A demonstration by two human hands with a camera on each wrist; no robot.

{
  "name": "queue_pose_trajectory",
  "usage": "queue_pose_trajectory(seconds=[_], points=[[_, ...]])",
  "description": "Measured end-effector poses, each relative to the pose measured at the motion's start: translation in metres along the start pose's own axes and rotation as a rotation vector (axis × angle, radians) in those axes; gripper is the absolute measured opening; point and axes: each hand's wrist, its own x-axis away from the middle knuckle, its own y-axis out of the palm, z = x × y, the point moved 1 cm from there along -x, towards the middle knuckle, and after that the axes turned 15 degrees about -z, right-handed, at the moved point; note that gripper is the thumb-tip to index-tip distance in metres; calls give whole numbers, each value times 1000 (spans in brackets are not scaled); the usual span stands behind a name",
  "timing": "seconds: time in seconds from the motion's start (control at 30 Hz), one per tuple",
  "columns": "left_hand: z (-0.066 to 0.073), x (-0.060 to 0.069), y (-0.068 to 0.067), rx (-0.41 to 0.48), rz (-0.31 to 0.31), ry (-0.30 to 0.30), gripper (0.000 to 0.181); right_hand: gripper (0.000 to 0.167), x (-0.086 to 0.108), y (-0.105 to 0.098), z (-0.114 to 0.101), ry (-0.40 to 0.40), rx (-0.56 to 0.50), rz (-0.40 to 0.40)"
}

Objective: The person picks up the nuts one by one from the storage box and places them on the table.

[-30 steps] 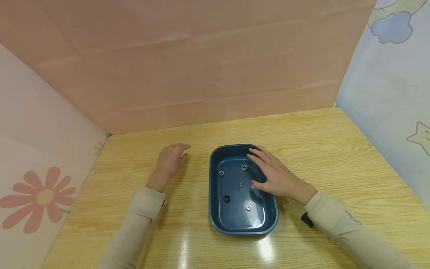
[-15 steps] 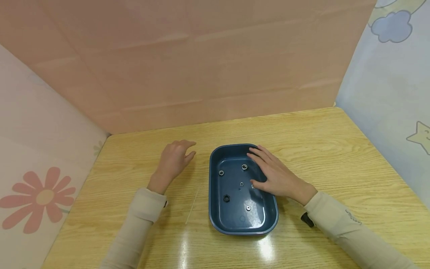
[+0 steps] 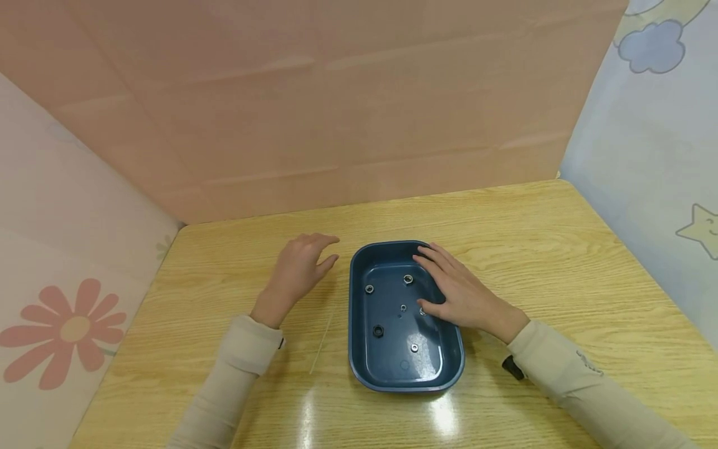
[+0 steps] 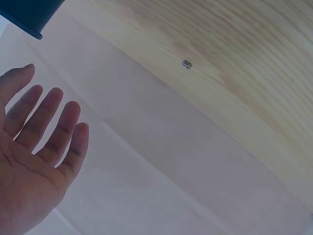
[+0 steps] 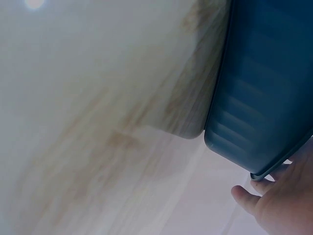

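A blue plastic tray [image 3: 359, 368] sits on the table with several silver nuts and a black nut [image 3: 378, 331] spread over its floor. One silver nut [image 3: 423, 311] is partly covered by the right thumb. My right hand [image 3: 460, 293] rests across the tray's right rim, fingers spread over the inside; the right wrist view shows its fingertips by the rim of the tray [image 5: 259, 88]. Left of the tray, my left hand [image 3: 297, 268] hovers over the table, thumb and fingers apart, holding nothing. A loose nut [image 4: 187, 64] lies on the table in the left wrist view; the head view does not show it.
The light wood table [image 3: 533, 249] meets a pink cloth backdrop [image 3: 359, 112] at its far edge. Patterned walls stand at both sides. A thin pale line [image 3: 322, 346] runs along the tabletop left of the tray.
My left hand has shifted right, closer to the tray, and its thumb and fingers have spread a little. The right hand, the tray and its nuts have stayed in place.
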Motion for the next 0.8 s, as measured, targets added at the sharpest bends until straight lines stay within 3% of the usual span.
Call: queue_pose_trajectory(seconds=[0.3,0.8], points=[[11,-2,0,1,-24,36,33,78,0,0,-1,1,-11,-4],[21,-3,5,-39,24,93,31,77,1,-1,-1,-1,-12,-4]])
